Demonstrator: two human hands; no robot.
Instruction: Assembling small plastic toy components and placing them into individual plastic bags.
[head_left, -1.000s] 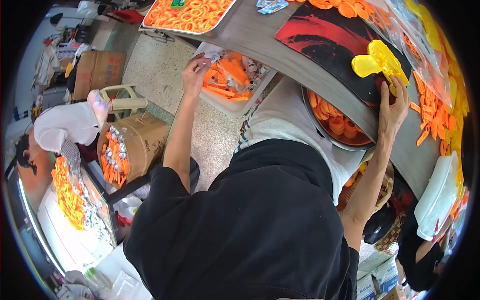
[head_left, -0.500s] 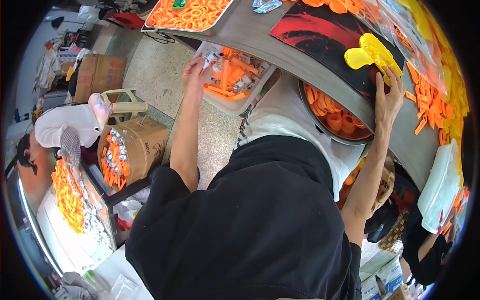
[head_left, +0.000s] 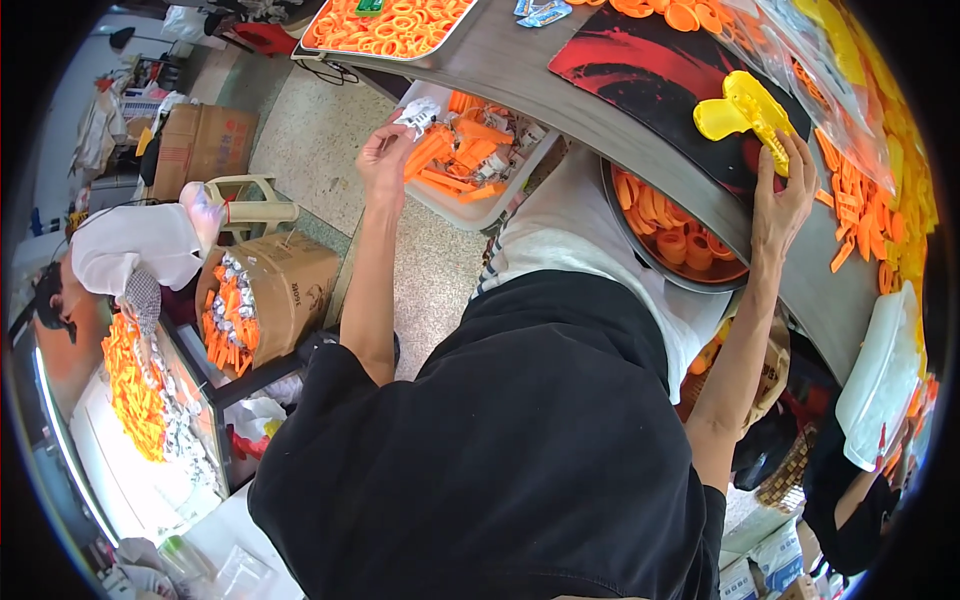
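Fingers of the left hand (head_left: 384,155) pinch a small white-and-dark part (head_left: 419,117) above the left rim of a white tub (head_left: 478,217), which holds orange pieces (head_left: 465,150) and sits low beside the near edge of the grey counter (head_left: 510,62). On the right hand (head_left: 783,195), thumb and fingertips close on the near end of a yellow piece (head_left: 745,108). That piece lies toward the right end of a black-and-red mat (head_left: 635,72) on the counter, its rounded end pointing left. Orange strips (head_left: 858,205) lie scattered just beyond the mat's right edge, near a clear plastic bag (head_left: 840,115). Under the counter's near edge, a metal bowl (head_left: 690,287) holds orange parts. At the counter's left end stands a tray (head_left: 360,53) of orange rings (head_left: 410,22).
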